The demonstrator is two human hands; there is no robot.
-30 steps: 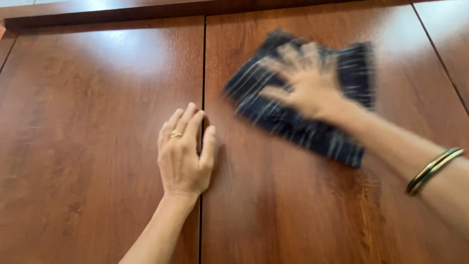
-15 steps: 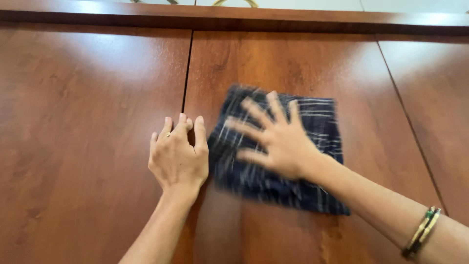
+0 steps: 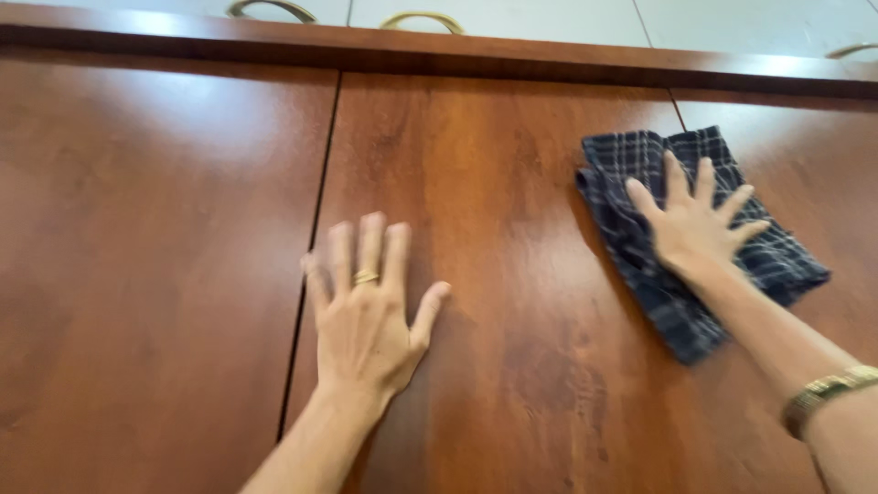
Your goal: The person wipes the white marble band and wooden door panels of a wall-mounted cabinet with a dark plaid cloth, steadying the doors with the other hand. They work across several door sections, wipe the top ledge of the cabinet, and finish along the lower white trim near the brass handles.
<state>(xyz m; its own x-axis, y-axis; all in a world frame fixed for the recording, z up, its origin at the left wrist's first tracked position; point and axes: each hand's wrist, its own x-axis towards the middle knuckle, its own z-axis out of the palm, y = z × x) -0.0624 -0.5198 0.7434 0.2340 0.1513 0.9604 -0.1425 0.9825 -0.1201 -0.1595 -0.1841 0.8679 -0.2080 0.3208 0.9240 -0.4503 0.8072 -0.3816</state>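
Note:
My right hand [image 3: 697,222] lies flat with its fingers spread on a dark blue checked cloth [image 3: 672,306], pressing it against a glossy reddish-brown wooden surface [image 3: 512,183]. The cloth sits at the right, across a seam between two panels. My left hand [image 3: 369,311] rests flat on the wood near the left seam, fingers apart, a gold ring on one finger. It holds nothing. A gold bangle [image 3: 828,391] circles my right wrist.
Dark seams [image 3: 315,210] split the wooden surface into panels. A raised wooden edge [image 3: 439,55] runs along the top. Beyond it are pale panels with curved brass handles [image 3: 422,18].
My right hand has slid the cloth from the middle panel over to the right. My left hand has stayed flat near the left seam while the view tilted.

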